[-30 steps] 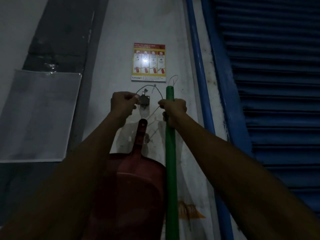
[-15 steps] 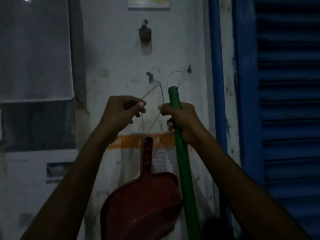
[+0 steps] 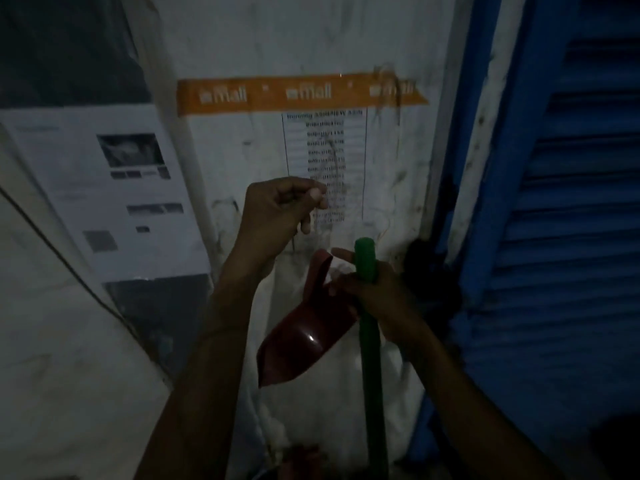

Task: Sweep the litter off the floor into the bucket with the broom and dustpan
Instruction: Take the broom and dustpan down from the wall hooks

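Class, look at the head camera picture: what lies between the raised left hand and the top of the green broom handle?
In the head view, only bare white wall shows between the left hand and the green broom handle.

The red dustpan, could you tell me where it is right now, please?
Centre of the head view: the red dustpan hangs tilted just left of the green broom handle, below the left hand.

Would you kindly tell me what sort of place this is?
Probably a shop or warehouse service entrance: a blue roller shutter, branded orange tape and printed notices on a scuffed white wall.
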The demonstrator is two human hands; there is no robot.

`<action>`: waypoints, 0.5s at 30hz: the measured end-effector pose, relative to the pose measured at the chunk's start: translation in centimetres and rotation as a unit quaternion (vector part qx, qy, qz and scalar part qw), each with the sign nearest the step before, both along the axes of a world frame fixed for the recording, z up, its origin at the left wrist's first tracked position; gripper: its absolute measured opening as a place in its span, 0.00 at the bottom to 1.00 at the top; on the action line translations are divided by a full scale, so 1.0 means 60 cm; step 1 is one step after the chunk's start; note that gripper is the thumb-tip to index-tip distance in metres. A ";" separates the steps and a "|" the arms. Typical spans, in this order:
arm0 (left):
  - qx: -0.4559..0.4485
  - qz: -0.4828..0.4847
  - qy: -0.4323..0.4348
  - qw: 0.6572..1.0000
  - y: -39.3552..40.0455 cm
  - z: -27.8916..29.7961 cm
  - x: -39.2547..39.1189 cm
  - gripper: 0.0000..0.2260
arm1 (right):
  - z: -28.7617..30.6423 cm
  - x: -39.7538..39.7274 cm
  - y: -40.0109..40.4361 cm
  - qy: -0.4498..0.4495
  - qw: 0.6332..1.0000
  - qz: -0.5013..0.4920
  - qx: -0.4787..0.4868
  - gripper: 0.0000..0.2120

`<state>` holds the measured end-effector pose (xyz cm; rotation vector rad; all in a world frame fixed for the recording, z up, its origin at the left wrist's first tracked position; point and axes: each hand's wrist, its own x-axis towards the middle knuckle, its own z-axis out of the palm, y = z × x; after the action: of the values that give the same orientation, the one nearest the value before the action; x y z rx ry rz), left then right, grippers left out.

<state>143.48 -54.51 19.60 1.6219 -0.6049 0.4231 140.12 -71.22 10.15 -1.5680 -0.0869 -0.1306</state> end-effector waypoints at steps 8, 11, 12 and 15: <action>0.030 -0.109 0.051 0.992 0.017 -0.106 -0.087 0.05 | -0.123 -0.094 0.036 0.026 0.998 -0.001 -0.061 0.10; 0.022 -0.133 0.069 0.989 0.028 -0.150 -0.116 0.05 | -0.149 -0.144 0.043 0.025 0.997 -0.015 -0.075 0.04; 0.009 -0.137 0.081 0.987 0.029 -0.167 -0.131 0.05 | -0.157 -0.167 0.043 0.028 0.995 -0.035 -0.090 0.08; -0.027 -0.130 0.093 0.987 0.036 -0.195 -0.156 0.06 | -0.179 -0.203 0.035 0.043 0.994 -0.067 -0.070 0.06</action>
<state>134.14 -52.38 7.87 1.4866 -0.6478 0.0928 127.95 -69.14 -0.56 -1.7179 0.0783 -0.1654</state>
